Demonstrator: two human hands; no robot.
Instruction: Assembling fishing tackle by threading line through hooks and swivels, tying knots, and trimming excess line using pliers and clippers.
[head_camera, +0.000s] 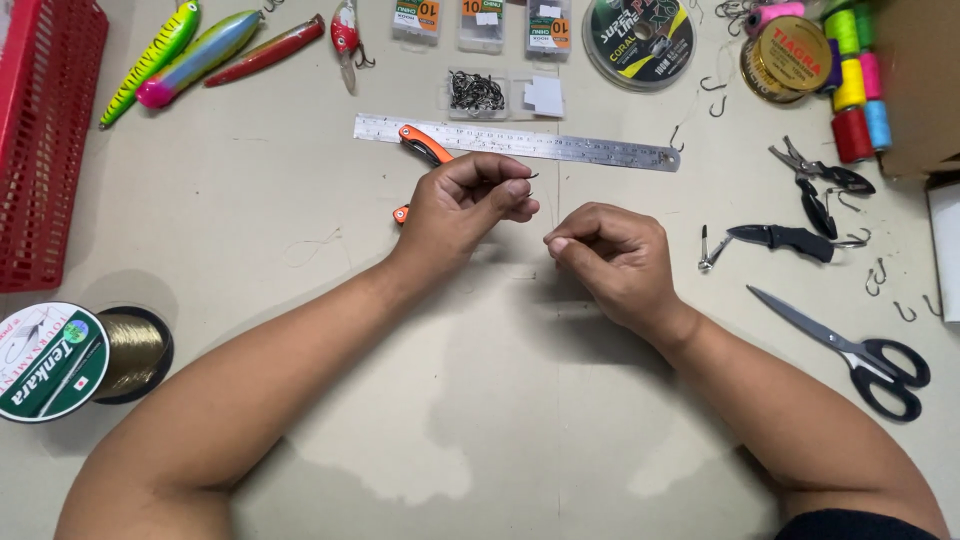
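The left hand hovers over the middle of the pale surface, its fingers pinched together on a small dark fishing hook whose tip pokes out just past the fingertips. The right hand sits just right of it and slightly nearer, fingers curled into a tight pinch; whatever it grips is too fine to make out. Beyond the left hand lies a steel ruler, with an orange-handled tool partly hidden behind the knuckles. To the right rest black scissors, a black folding knife and small pliers, with loose hooks scattered near them. Colourful fishing lures lie far left beside a red basket, and a spool of line stands near left.
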